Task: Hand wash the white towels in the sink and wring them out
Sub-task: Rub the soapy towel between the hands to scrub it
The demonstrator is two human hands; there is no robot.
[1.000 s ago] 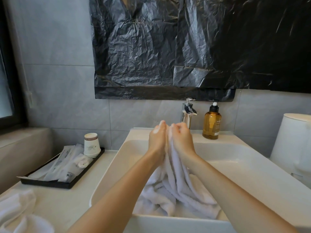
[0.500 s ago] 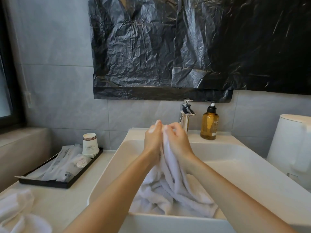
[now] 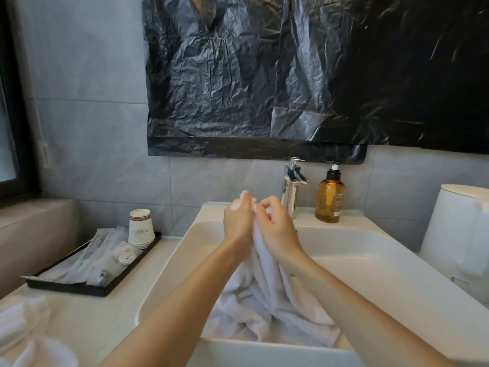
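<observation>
The towel point(image 3: 267, 295) lies heaped in the sink point(image 3: 370, 250), its top drawn up into a white, rumpled rope between both hands. The right grip point(image 3: 275, 223) pinches it with curled fingers, and the sudsy left grip point(image 3: 238, 221) seems to pinch it too. On the desk point(image 3: 79, 321), a tray point(image 3: 79, 288) holds a cup point(image 3: 140, 231) and sachets point(image 3: 100, 258).

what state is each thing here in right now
towel, bunched, top lifted between both hands, rest lying in the sink
left hand, holding the towel top, foam on it
right hand, fingers curled, pinching the towel
tap, no water visibly running
soap bottle, upright beside the tap
paper cups, upright on the tray
second towel, crumpled on the counter
</observation>
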